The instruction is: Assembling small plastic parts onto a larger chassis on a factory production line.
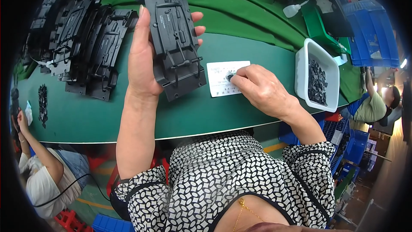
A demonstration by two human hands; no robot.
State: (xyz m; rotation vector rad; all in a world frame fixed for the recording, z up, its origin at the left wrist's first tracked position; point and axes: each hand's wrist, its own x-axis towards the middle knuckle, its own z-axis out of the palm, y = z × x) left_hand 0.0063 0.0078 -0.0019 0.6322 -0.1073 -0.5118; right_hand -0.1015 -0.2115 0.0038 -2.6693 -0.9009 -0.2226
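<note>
I am watching my left hand holding up a long black plastic moulded panel, thumb along its left edge and fingertips curling round its right edge, so the panel is standing tilted above the green work table with its lower end near the table surface. My right hand is resting on the table just to the right of the panel, thumb and forefinger pinching a small dark part over a white printed card that is lying flat on the green surface; the part is too small for me to say what it is. To the right, a white rectangular tray is holding a heap of small black pieces. To the left, a stack of similar black panels is leaning in overlapping rows, and a small pile of dark bits is lying near the table's left edge. Further back I am seeing a blue crate and a green bin. Another person is sitting at lower left, and another at far right.
</note>
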